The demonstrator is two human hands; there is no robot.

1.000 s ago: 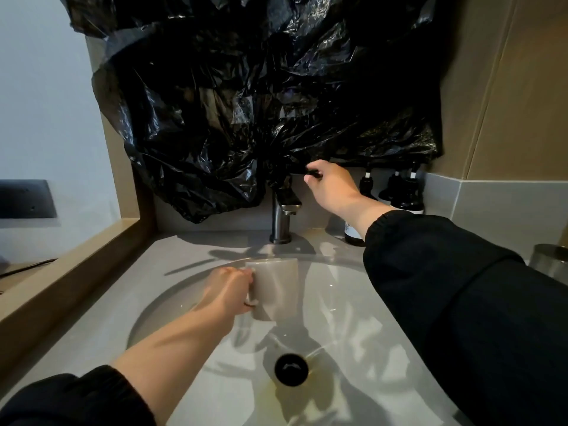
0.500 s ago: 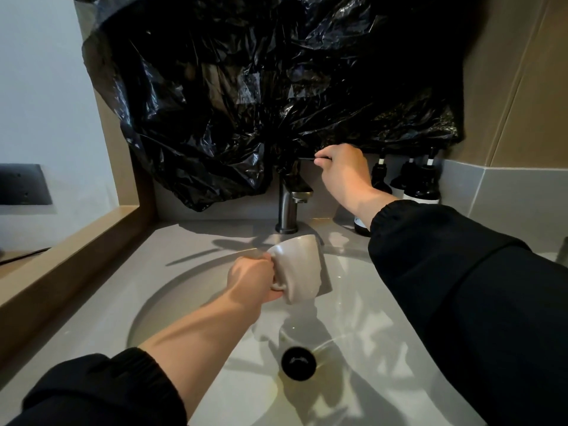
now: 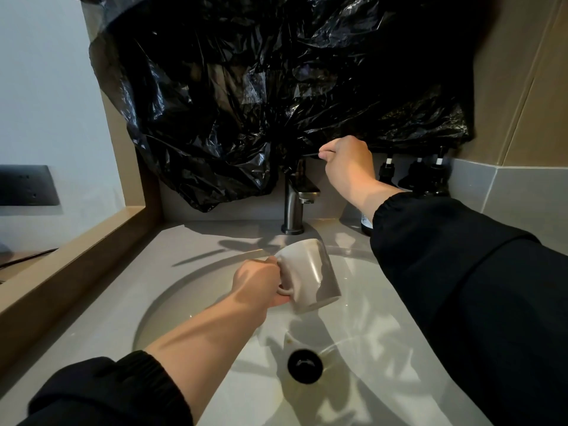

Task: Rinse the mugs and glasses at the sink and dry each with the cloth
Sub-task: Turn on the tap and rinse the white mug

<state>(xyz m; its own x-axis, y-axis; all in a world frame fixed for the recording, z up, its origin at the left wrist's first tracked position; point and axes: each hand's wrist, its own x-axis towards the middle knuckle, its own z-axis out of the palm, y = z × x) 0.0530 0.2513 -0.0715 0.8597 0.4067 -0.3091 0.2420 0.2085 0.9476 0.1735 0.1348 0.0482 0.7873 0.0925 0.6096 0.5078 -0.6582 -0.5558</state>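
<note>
The grey mug hangs tilted over the sink, its inside hidden from view. The drain lies at the mug's 6 o'clock and the faucet stands at its 12 o'clock. Open basin spreads to the mug's 3 and 9 o'clock. Dark bottles stand on the surface at 2 o'clock, under a black plastic bag. The left hand reaches forward, fingers grasping the mug's handle. The right hand is raised, fingers pinching the thin faucet lever.
</note>
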